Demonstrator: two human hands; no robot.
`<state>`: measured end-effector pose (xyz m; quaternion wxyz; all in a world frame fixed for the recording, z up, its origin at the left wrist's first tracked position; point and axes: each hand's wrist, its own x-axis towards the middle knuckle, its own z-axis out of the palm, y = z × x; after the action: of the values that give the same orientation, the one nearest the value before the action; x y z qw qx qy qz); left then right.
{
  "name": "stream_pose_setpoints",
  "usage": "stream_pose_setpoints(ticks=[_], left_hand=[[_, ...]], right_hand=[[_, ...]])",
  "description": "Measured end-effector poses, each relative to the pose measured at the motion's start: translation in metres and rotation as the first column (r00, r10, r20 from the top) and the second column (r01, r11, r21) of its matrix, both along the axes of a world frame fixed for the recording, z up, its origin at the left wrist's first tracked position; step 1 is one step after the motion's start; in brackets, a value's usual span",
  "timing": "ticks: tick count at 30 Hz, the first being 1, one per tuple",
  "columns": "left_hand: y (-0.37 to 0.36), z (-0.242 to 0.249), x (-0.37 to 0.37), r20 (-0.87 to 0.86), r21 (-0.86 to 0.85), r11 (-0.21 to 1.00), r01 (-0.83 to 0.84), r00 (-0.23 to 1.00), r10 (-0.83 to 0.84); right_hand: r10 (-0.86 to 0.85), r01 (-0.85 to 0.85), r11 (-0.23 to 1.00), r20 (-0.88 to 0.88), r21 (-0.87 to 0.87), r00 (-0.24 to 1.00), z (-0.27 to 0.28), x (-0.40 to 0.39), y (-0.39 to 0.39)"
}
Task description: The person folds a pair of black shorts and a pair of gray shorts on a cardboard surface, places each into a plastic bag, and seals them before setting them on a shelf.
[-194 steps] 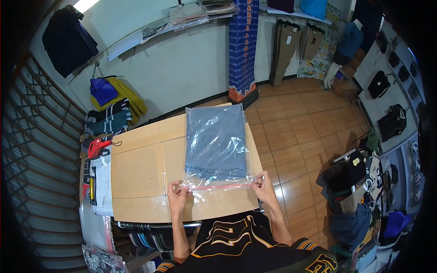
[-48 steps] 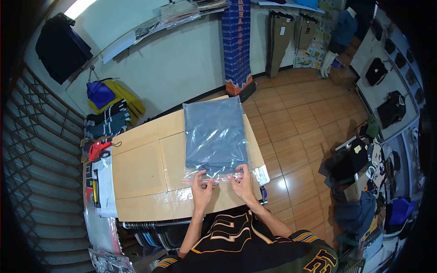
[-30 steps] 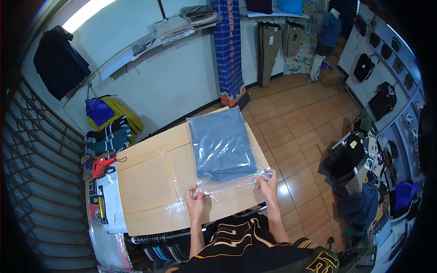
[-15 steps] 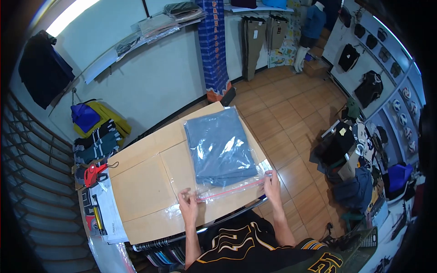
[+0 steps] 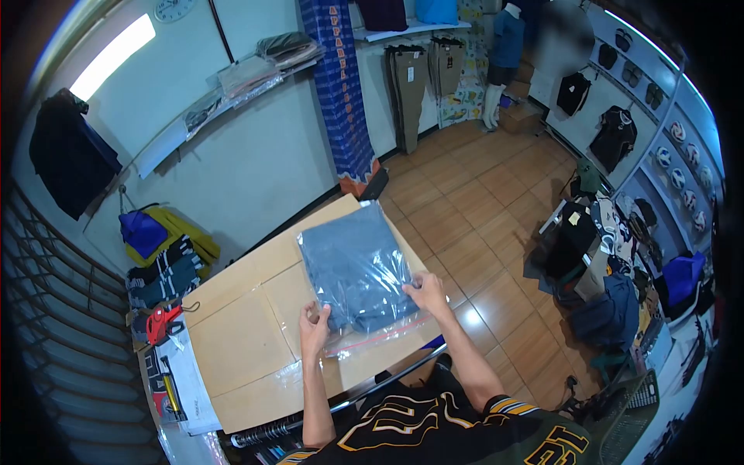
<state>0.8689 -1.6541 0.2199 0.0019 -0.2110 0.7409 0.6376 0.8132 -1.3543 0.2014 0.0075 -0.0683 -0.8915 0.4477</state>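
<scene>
A folded grey-blue garment (image 5: 356,263) lies flat inside a clear plastic bag (image 5: 368,338) with a pink-red strip along its near edge. My left hand (image 5: 314,332) is closed at the bag's near left side, thumb on the plastic and fingers curled at its edge. Across from it, my right hand (image 5: 428,296) grips the bag's right side, thumb on top and fingers partly hidden. Under the bag is a brown cardboard sheet (image 5: 232,333).
At the table's left end lie a red tool (image 5: 163,323), papers (image 5: 198,387) and a yellow-black object (image 5: 170,393). Clothes are piled on the right (image 5: 612,302). A blue pillar (image 5: 335,93) stands beyond the table, and a metal rail (image 5: 387,387) runs along its near edge.
Both hands have moved from the strip at the bag's near edge up to its sides, the right one farther. The camera view has shifted a little.
</scene>
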Motion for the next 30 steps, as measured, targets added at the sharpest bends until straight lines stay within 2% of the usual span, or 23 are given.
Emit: stream_pose_setpoints(ticks=[1, 3, 4, 5, 6, 7, 9, 11, 13, 15, 16, 17, 19, 21, 23, 24, 25, 27, 28, 30], left_hand=[[0.002, 0.001, -0.001, -0.013, -0.007, 1.0, -0.001, 1.0, 0.001], [0.005, 0.0, -0.001, 0.174, 0.067, 0.996, 0.059, 0.982, -0.07], [0.007, -0.001, -0.001, 0.206, 0.107, 0.989, 0.106, 0.97, -0.127], [0.013, -0.005, -0.001, 0.196, 0.104, 0.989, 0.109, 0.972, -0.128], [0.022, -0.011, -0.001, 0.148, 0.196, 0.97, 0.142, 0.974, -0.172], [0.033, -0.017, 0.0, 0.1, 0.286, 0.941, 0.18, 0.971, -0.216], [0.06, -0.025, 0.002, 0.105, 0.297, 0.931, 0.214, 0.961, -0.254], [0.1, -0.013, 0.002, 0.069, 0.388, 0.899, 0.203, 0.966, -0.248], [0.154, 0.009, 0.0, 0.04, 0.397, 0.886, 0.238, 0.96, -0.276], [0.196, 0.012, -0.004, 0.055, 0.328, 0.91, 0.256, 0.956, -0.289], [0.215, 0.01, -0.009, 0.055, 0.309, 0.899, 0.311, 0.938, -0.344], [0.236, 0.007, -0.016, 0.057, 0.312, 0.888, 0.336, 0.927, -0.371], [0.278, 0.005, -0.028, 0.082, 0.105, 0.85, 0.516, 0.847, -0.525], [0.32, 0.003, -0.037, 0.121, 0.126, 0.787, 0.604, 0.778, -0.617], [0.361, -0.001, -0.045, 0.192, 0.198, 0.748, 0.633, 0.723, -0.663], [0.379, 0.006, -0.047, 0.165, 0.242, 0.698, 0.674, 0.68, -0.714], [0.394, 0.003, -0.051, 0.165, 0.247, 0.682, 0.689, 0.663, -0.73], [0.417, -0.003, -0.059, 0.134, 0.26, 0.641, 0.722, 0.631, -0.764], [0.426, -0.007, -0.065, 0.136, 0.265, 0.629, 0.731, 0.617, -0.775], [0.444, -0.015, -0.079, 0.098, 0.254, 0.59, 0.767, 0.586, -0.804]], right_hand=[[0.001, -0.001, 1.0, -0.013, -0.007, 1.0, -0.004, 0.001, 0.008], [0.161, -0.136, 0.971, 0.119, -0.195, 0.98, -0.012, 0.003, 0.03], [0.161, -0.138, 0.97, 0.107, -0.198, 0.981, -0.012, 0.007, 0.039], [0.194, -0.104, 0.904, 0.182, -0.416, 0.964, -0.012, 0.014, 0.051], [0.242, -0.045, 0.794, 0.248, -0.607, 0.938, -0.009, 0.02, 0.064], [0.236, -0.042, 0.795, 0.244, -0.606, 0.941, -0.003, 0.027, 0.08], [0.382, 0.004, 0.685, 0.364, -0.728, 0.849, 0.009, 0.04, 0.114], [0.377, 0.001, 0.649, 0.323, -0.761, 0.868, 0.012, 0.056, 0.144], [0.362, 0.001, 0.612, 0.281, -0.791, 0.889, 0.0, 0.07, 0.179], [0.294, 0.019, 0.556, 0.218, -0.831, 0.931, -0.016, 0.084, 0.213], [0.281, 0.106, 0.521, 0.287, -0.847, 0.916, -0.014, 0.091, 0.233], [0.254, 0.124, 0.519, 0.291, -0.846, 0.922, -0.019, 0.097, 0.253], [0.312, 0.169, 0.542, 0.383, -0.824, 0.869, -0.033, 0.108, 0.296], [0.262, 0.176, 0.587, 0.392, -0.79, 0.882, -0.039, 0.123, 0.331], [0.172, 0.235, 0.493, 0.359, -0.837, 0.917, -0.042, 0.137, 0.36], [0.225, 0.218, 0.515, 0.377, -0.829, 0.898, -0.058, 0.141, 0.38], [0.204, 0.233, 0.513, 0.381, -0.826, 0.902, -0.066, 0.144, 0.392], [0.125, 0.439, 0.291, 0.489, -0.85, 0.863, -0.082, 0.149, 0.409], [0.11, 0.449, 0.285, 0.494, -0.847, 0.862, -0.089, 0.149, 0.415], [0.266, 0.642, -0.118, 0.598, -0.758, 0.756, -0.096, 0.142, 0.426]])
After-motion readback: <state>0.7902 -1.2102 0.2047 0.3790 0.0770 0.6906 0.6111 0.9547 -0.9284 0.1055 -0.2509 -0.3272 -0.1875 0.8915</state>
